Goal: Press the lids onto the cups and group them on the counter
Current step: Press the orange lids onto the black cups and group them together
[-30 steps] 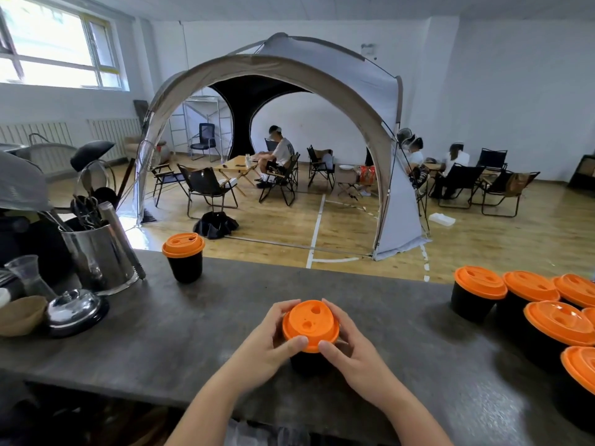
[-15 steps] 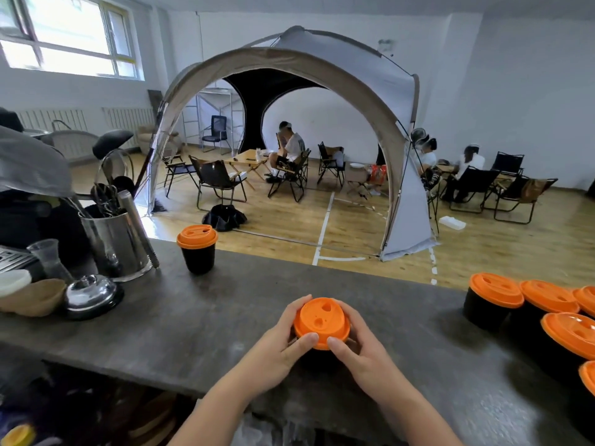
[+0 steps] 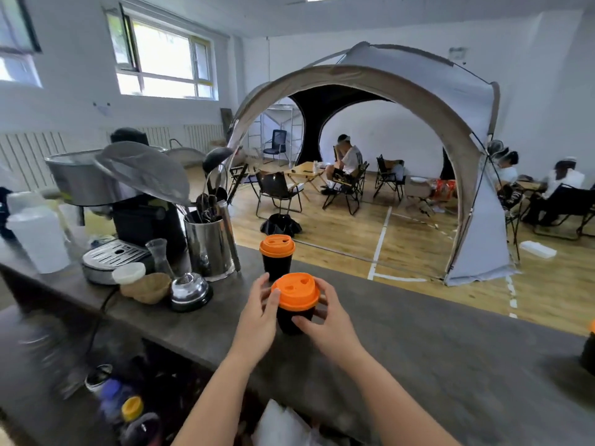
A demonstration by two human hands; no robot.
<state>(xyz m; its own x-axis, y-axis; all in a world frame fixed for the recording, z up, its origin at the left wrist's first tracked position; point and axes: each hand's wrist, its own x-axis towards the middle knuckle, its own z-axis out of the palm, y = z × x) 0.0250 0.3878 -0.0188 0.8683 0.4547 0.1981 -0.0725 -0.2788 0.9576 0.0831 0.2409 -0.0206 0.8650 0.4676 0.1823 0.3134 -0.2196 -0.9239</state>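
A black cup [image 3: 293, 319] with an orange lid [image 3: 295, 291] on it is held between both hands over the grey counter [image 3: 434, 349]. My left hand [image 3: 259, 312] wraps its left side, thumb against the lid's rim. On the cup's right side is my right hand [image 3: 328, 320], with the thumb low on the cup wall. The cup tilts slightly and its base is hidden. Just behind it stands a second black cup [image 3: 277, 265] with its orange lid [image 3: 277, 244] on. At the far right edge, part of one more lidded cup [image 3: 590, 352] shows.
Left of the cups stand a steel utensil holder [image 3: 209, 249], a call bell [image 3: 189, 289], a small brown bowl [image 3: 149, 288], a glass carafe [image 3: 158, 254] and a coffee machine [image 3: 128, 220]. Bottles [image 3: 132, 408] sit below the counter. People sit beyond, by a tent [image 3: 476, 201].
Both hands have carried the lidded cup to the left, close in front of the lone cup. My view has swung left, so the group of lidded cups on the right has left the frame.
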